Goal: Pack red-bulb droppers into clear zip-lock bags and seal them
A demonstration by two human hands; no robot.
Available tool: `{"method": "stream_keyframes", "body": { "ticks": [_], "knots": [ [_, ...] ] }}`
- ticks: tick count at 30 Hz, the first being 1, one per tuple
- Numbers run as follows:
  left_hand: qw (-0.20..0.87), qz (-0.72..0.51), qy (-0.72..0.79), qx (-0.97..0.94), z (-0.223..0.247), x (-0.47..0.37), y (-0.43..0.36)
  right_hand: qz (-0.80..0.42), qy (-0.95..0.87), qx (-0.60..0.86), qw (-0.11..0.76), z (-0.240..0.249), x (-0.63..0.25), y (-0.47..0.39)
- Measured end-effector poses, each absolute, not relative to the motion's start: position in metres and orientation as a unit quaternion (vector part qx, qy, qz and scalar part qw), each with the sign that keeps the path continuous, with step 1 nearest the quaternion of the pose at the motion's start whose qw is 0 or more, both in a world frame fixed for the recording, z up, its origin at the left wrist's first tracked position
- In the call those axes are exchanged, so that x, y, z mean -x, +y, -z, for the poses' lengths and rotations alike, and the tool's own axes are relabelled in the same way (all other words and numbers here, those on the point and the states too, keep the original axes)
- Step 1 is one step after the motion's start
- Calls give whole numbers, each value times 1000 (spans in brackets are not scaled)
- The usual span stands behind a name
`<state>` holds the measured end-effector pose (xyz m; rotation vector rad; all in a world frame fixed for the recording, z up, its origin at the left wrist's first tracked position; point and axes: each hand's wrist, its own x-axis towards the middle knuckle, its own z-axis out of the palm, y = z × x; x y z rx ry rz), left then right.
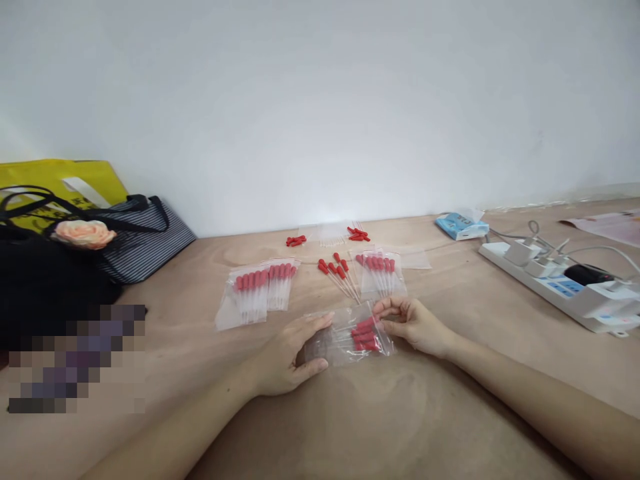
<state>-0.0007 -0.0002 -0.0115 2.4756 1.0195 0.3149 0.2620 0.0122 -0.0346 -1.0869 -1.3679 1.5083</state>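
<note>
Okay so a clear bag (325,343) with red-bulbed droppers (365,337) inside lies between the left hand (291,352), spread wide around one end, and the right hand (412,327), pinching a corner at the other, loose droppers (341,272) just beyond both, packed bags (225,313) past the left

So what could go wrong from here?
Sticks could slip out: the red tips sit near the end of the clear bag by the right hand, and I can't tell if it's sealed.
Shifting that bag might nudge the loose red-tipped sticks lying just beyond it.
</note>
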Motion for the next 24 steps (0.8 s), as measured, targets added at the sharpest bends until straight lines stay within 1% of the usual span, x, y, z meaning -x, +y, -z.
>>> {"method": "stream_keyframes", "body": {
  "ticks": [7, 12, 17, 19, 22, 24],
  "knots": [
    [211, -120, 364, -899, 10, -1, 0, -519, -558, 486, 428, 46, -251, 17],
    [211, -126, 352, -903, 10, -2, 1, -501, -560, 491, 439, 50, -251, 18],
    [218, -123, 352, -902, 11, -1, 2, -529, -623, 453, 354, 40, -262, 19],
    [222, -125, 353, -900, 12, -1, 1, -480, -652, 472, 348, 30, -268, 28],
    [228, -136, 348, -899, 11, -2, 1, -364, -672, 525, 374, 14, -271, 53],
    [231, -143, 343, -899, 11, -2, 1, -312, -686, 549, 362, 6, -265, 74]
  ]
}}
